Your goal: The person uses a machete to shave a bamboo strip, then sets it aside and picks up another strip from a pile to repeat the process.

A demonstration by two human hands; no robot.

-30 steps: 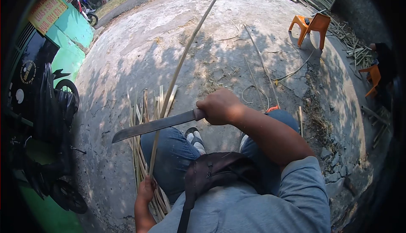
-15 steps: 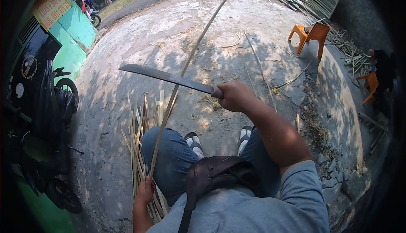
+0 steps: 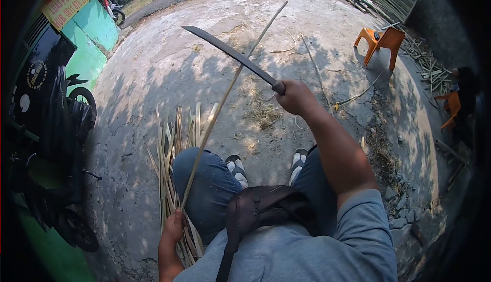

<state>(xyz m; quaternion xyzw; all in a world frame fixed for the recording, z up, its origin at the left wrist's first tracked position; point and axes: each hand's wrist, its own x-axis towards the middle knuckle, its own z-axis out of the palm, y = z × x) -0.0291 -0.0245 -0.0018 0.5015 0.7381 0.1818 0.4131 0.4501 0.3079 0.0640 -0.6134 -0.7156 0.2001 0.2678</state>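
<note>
In my right hand [image 3: 295,96] is the handle of a machete [image 3: 232,53], its long blade pointing up and to the left. The blade crosses a long, thin bamboo strip [image 3: 220,109] in this view. Down by my left knee, my left hand [image 3: 174,224] is closed around the lower end of that strip, which slants up and away to the right past my thigh. A bundle of split bamboo strips [image 3: 166,151] lies on the ground beside my left leg, partly hidden behind the leg and left hand.
An orange plastic chair [image 3: 383,44] stands at the right with a small dark object on it. Bamboo pieces [image 3: 429,67] are heaped along the right wall. Motorbikes [image 3: 76,103] stand at the left. Loose strips [image 3: 317,69] lie on the concrete ahead.
My right hand has moved slightly right and forward, and the machete has tilted with its tip higher and further right. The bamboo strip leans a little more to the right.
</note>
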